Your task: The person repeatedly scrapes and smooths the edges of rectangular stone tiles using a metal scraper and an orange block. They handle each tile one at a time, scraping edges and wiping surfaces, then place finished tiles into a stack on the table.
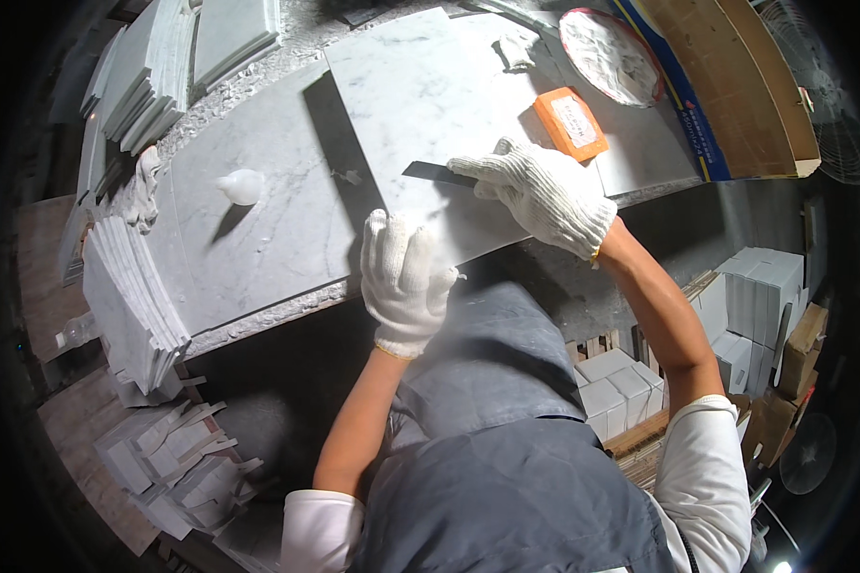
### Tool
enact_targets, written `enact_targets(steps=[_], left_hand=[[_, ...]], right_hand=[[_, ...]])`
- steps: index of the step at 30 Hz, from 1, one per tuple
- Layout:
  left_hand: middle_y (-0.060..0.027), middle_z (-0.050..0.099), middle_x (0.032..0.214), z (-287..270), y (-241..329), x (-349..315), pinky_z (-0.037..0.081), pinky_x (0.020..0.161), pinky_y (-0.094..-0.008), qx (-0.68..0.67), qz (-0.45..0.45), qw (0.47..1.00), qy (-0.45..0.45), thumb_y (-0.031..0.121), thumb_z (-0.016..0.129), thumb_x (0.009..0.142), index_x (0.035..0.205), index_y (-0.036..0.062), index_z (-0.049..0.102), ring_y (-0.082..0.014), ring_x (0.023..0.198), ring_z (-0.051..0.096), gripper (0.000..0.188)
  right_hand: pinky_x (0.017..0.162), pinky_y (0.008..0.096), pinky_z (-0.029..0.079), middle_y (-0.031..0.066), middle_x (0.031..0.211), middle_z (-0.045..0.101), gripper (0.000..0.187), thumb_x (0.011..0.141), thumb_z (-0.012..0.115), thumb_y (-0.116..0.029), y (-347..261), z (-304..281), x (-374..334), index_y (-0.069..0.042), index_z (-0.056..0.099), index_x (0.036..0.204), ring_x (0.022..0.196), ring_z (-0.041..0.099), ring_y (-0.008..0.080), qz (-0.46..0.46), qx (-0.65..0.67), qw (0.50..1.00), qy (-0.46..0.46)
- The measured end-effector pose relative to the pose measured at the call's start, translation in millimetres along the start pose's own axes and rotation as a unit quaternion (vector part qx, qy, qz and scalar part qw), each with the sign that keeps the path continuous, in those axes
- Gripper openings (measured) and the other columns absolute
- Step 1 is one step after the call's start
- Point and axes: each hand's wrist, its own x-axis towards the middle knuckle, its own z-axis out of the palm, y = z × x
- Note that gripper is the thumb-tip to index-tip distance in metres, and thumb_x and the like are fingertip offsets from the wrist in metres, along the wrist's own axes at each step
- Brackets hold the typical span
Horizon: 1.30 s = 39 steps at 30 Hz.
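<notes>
A pale grey-veined marble tile (416, 91) lies on top of larger marble slabs (258, 124) on the workbench. My left hand (406, 277), in a white knitted glove, is at the tile's near left corner with its fingers stretched over the edge. In my right hand (545, 196), gloved the same way, is a thin dark flat blade like a scraper (428, 173), held low over the tile's surface. Just beyond that hand sits an orange box (570, 124) with a white label. The blade's other end is hidden by the glove.
A red-rimmed round tub of white paste (612, 57) and an open cardboard carton (736, 86) stand at the far right. Stacked tiles (139, 296) line the left, near a white nozzle-shaped piece (242, 187). White blocks (621, 392) sit below right.
</notes>
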Motion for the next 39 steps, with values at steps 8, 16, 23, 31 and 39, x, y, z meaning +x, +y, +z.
enact_targets(steps=[8, 16, 23, 31, 39], left_hand=[[-0.0171, 0.048, 0.151, -1, 1, 0, 0.046, 0.112, -0.0583, -0.009, 0.000, 1.000, 0.005, 0.049, 0.049, 0.108, 0.138, 0.0071, 0.060, -0.0456, 0.139, 0.048, 0.052], [-0.0191, 0.048, 0.151, 2, 0, -1, 0.046, 0.112, -0.0581, -0.012, -0.006, 1.000, 0.006, 0.049, 0.048, 0.108, 0.139, 0.0074, 0.060, -0.0465, 0.139, 0.048, 0.053], [-0.0194, 0.049, 0.151, 2, -1, -1, 0.047, 0.111, -0.0578, 0.000, 0.001, 1.000, 0.011, 0.049, 0.049, 0.108, 0.139, 0.0075, 0.059, -0.0466, 0.139, 0.048, 0.053], [-0.0192, 0.048, 0.152, 3, 0, 0, 0.048, 0.111, -0.0572, -0.015, 0.001, 1.000, 0.024, 0.048, 0.049, 0.108, 0.140, 0.0084, 0.059, -0.0464, 0.139, 0.048, 0.052], [-0.0209, 0.052, 0.148, 0, 0, 1, 0.047, 0.111, -0.0573, -0.007, 0.010, 1.000, 0.017, 0.048, 0.052, 0.107, 0.141, 0.0055, 0.056, -0.0464, 0.138, 0.050, 0.054]], right_hand=[[0.077, 0.0367, 0.060, 0.0122, 0.117, 0.076, 0.044, 0.099, 0.057, -0.016, 20, 3, 24, -0.017, 0.064, 0.143, 0.094, 0.074, 0.0259, 0.062, 0.121, 0.991, 0.019], [0.070, 0.0355, 0.059, 0.0108, 0.103, 0.079, 0.042, 0.101, 0.059, -0.007, 28, 9, 26, -0.021, 0.068, 0.139, 0.080, 0.076, 0.0221, -0.015, 0.083, 0.996, -0.001], [0.085, 0.0322, 0.060, 0.0175, 0.143, 0.064, 0.051, 0.104, 0.050, -0.012, 38, 4, 34, -0.006, 0.047, 0.155, 0.118, 0.070, 0.0219, -0.034, 0.022, 0.991, -0.127], [0.105, 0.0315, 0.052, 0.0164, 0.143, 0.061, 0.052, 0.104, 0.049, -0.008, 39, -9, 48, -0.003, 0.046, 0.155, 0.127, 0.063, 0.0205, 0.014, 0.071, 0.982, -0.176], [0.062, 0.0228, 0.053, 0.0068, 0.107, 0.072, 0.038, 0.101, 0.059, -0.005, 30, -30, 35, -0.004, 0.065, 0.138, 0.082, 0.066, 0.0098, 0.111, 0.435, 0.880, -0.154]])
